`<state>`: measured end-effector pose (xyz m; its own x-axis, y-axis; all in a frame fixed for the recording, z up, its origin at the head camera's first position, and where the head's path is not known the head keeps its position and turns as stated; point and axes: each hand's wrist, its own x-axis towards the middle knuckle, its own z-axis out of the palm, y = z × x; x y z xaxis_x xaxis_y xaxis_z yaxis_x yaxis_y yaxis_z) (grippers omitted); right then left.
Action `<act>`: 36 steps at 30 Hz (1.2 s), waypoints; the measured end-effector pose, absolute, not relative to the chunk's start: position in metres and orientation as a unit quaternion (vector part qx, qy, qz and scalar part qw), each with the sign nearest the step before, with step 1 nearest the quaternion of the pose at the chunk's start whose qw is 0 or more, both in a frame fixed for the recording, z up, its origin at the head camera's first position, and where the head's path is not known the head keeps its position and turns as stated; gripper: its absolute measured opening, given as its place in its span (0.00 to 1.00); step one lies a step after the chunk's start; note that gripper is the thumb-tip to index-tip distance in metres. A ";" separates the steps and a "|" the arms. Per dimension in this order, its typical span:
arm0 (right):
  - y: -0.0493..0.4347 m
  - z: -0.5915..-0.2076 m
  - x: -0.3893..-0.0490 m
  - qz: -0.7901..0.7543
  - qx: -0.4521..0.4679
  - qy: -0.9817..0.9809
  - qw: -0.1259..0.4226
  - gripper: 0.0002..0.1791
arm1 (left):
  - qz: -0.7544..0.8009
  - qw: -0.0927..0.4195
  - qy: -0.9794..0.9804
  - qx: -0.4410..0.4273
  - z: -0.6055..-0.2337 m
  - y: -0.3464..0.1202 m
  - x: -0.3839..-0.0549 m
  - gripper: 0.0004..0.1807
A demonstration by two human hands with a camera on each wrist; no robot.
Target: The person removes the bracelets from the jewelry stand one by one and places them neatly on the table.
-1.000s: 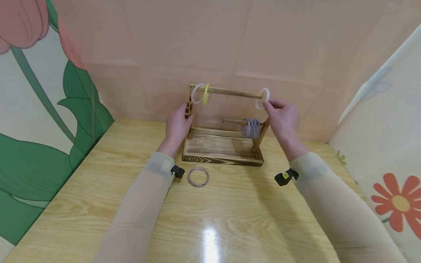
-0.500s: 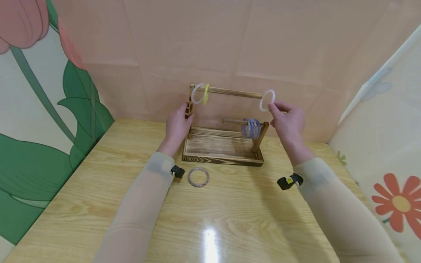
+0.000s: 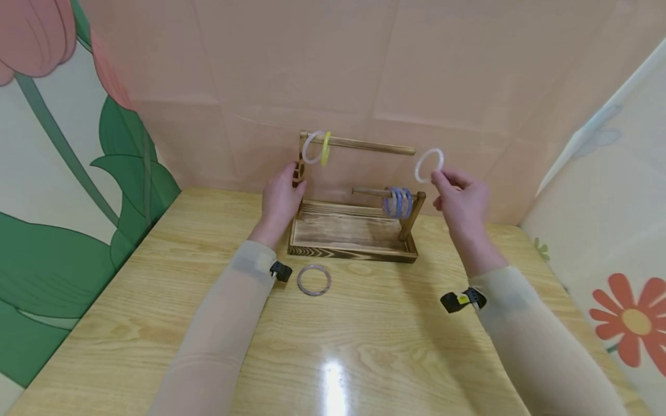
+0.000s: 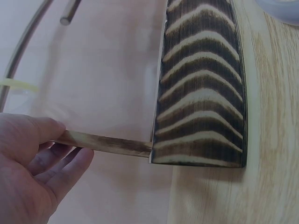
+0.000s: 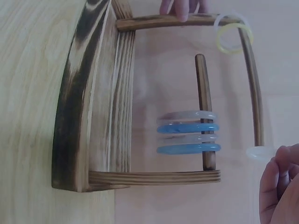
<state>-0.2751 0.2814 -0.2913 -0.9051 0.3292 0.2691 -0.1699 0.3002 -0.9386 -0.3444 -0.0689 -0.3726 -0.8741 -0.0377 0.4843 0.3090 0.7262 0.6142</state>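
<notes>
A wooden bangle rack [image 3: 354,255] stands on the table, with an upper rod [image 3: 372,146] and a shorter lower rod [image 3: 368,192]. My left hand [image 3: 280,197] grips its left post [image 4: 112,143], thumb on one side and fingers on the other. Between the thumb and fingers of my right hand [image 3: 465,202], a whitish bangle [image 3: 417,169] is pinched just off the free end of the upper rod. At that rod's left end hang a yellow bangle [image 3: 326,149] and a pale bangle [image 3: 305,151]. Several blue and pale bangles [image 5: 187,127] hang on the lower rod.
Another pale purplish bangle [image 3: 299,279] lies flat on the table [image 3: 374,329] in front of the rack. A pinkish backdrop [image 3: 250,75] rises close behind, and printed flower panels flank both sides.
The right hand has drawn the whitish bangle right and slightly down, from around the upper rod's end to beyond it. The left hand has kept its hold on the post.
</notes>
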 end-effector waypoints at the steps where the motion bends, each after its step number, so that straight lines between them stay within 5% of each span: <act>1: 0.282 -0.292 -0.273 0.599 -0.051 -0.771 0.209 0.14 | -0.362 0.239 -0.898 -0.075 -0.373 -0.069 -0.344 0.27; 23: 0.260 -0.312 -0.235 0.674 -0.021 -0.710 0.203 0.09 | -0.362 0.232 -0.900 -0.069 -0.373 -0.072 -0.343 0.30; 36: 0.246 -0.333 -0.221 0.645 -0.041 -0.744 0.167 0.18 | -0.361 0.227 -0.901 -0.074 -0.370 -0.072 -0.342 0.30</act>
<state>-0.2213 0.2461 -0.3330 -0.9405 0.2776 0.1960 -0.1548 0.1633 -0.9744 -0.3416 -0.0723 -0.3698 -0.8857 -0.0313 0.4631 0.2972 0.7281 0.6176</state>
